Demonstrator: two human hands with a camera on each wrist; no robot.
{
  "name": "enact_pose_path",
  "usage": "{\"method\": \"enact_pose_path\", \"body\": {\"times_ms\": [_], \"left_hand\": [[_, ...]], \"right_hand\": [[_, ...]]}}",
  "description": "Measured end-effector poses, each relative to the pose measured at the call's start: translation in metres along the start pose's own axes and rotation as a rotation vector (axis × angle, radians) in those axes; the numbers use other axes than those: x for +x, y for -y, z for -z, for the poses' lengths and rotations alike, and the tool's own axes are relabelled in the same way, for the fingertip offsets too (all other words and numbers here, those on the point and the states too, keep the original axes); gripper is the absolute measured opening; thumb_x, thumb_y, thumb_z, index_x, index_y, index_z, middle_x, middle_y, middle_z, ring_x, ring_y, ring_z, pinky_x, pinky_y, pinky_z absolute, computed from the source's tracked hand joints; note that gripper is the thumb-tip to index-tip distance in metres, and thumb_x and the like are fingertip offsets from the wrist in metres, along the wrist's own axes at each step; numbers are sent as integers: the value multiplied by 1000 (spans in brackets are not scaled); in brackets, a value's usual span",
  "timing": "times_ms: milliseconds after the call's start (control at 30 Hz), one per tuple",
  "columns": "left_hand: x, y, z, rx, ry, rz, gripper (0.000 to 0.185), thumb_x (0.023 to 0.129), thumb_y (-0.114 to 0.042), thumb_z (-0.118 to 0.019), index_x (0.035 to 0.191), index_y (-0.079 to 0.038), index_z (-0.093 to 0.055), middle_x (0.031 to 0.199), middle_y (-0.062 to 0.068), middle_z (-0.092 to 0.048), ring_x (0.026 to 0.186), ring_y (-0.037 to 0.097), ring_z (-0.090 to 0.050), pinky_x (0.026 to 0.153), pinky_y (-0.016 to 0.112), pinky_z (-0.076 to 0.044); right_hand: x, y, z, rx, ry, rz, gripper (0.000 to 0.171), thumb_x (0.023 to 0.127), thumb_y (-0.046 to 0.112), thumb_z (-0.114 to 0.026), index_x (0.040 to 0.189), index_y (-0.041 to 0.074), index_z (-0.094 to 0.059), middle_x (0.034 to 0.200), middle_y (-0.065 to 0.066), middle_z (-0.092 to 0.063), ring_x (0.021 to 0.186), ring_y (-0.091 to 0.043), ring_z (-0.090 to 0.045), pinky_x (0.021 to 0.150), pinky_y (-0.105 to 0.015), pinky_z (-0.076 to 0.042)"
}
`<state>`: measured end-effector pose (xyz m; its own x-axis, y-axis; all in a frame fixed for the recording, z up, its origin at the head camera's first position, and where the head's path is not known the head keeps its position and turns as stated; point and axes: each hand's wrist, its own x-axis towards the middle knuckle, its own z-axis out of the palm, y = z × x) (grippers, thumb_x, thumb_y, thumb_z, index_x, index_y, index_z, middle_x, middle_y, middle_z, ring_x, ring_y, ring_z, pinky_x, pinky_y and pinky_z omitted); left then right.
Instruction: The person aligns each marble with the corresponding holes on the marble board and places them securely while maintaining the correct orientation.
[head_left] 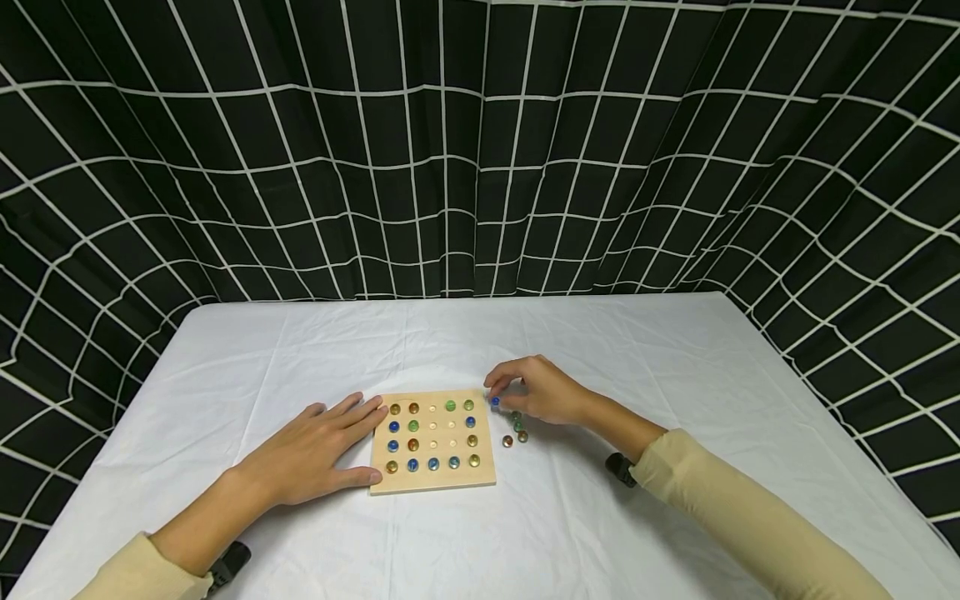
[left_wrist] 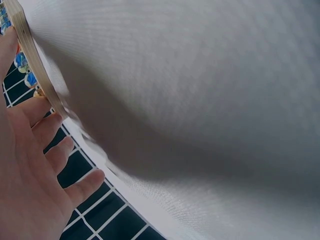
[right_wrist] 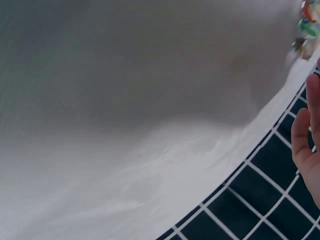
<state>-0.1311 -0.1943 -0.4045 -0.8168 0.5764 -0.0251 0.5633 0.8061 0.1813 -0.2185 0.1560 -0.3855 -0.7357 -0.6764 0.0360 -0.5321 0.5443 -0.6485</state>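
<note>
- On the left I see my left hand (head_left: 318,450) lying flat on the white surface (head_left: 300,350), the fingers straight and holding nothing; the fingertips and the thumb touch the left edge of the wooden board (head_left: 432,481).
- The left wrist view shows the same: fingers (left_wrist: 47,127) spread beside the board's edge.
- The board lies flat in the middle, and coloured marbles sit in most of its holes; a few holes near the centre show bare wood.
- Just to the right of the board, my right hand (head_left: 536,390) has its fingers curled and pinches a blue marble (head_left: 495,402) at the fingertips, close to the board's upper right corner.
- Under this hand some loose marbles (head_left: 515,432) lie on the surface, near the board.
</note>
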Motion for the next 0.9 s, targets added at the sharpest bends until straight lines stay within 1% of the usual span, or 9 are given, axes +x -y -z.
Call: {"method": "enact_pose_path", "body": {"times_ms": [200,333,467,567,600,700,833,900], "left_hand": [[0,0,0,-2,1,2,89,90,-77,-41,154,-15,-39,159,2,-35,146,31,-31,109,60,-33],[0,1,0,-1,3,2,89,90,-77,-40,154,-15,-39,159,2,-35,146,31,-31,108,60,-33],[0,0,0,-1,11,6,90,90,-78,-40,154,-15,-39,159,2,-35,146,31,-31,108,60,-33],[0,0,0,-3,12,5,89,90,-78,-39,154,-15,-39,159,2,-35,147,31,-31,108,60,-33],[0,0,0,-4,13,6,89,90,-78,-39,154,-15,-40,159,2,-35,147,31,-31,108,60,-33],[0,0,0,-8,12,7,89,90,-78,-39,154,-15,-40,159,2,-35,147,31,-31,108,60,-33],[0,0,0,-9,11,7,89,90,-78,-40,154,-15,-40,159,2,-35,146,31,-31,108,60,-33],[1,1,-1,-5,8,6,89,90,-78,-39,154,-15,-40,159,1,-35,147,31,-31,108,60,-33]], "right_hand": [[1,14,-8,22,-23,28,26,88,3,-73,114,6,-70,97,6,-75,104,-14,-64,87,-47,-49],[2,24,-15,53,3,46,26,89,4,-73,114,7,-70,98,5,-75,105,-13,-64,89,-46,-48],[4,31,-23,63,31,79,25,89,4,-73,112,9,-71,99,4,-75,102,-12,-65,88,-45,-48],[6,34,-29,71,47,102,24,88,3,-74,111,7,-71,98,3,-75,97,-9,-66,87,-44,-50],[6,35,-31,72,52,104,24,88,2,-74,111,7,-71,98,3,-75,96,-7,-66,87,-43,-51],[8,39,-35,81,65,110,24,87,1,-75,110,6,-71,98,1,-75,90,-4,-66,82,-38,-53],[8,43,-38,78,74,102,24,86,1,-76,108,7,-71,97,2,-75,87,-5,-64,76,-35,-52],[9,45,-39,79,76,93,23,86,1,-76,108,8,-72,96,3,-75,87,-6,-63,75,-35,-52]]}}
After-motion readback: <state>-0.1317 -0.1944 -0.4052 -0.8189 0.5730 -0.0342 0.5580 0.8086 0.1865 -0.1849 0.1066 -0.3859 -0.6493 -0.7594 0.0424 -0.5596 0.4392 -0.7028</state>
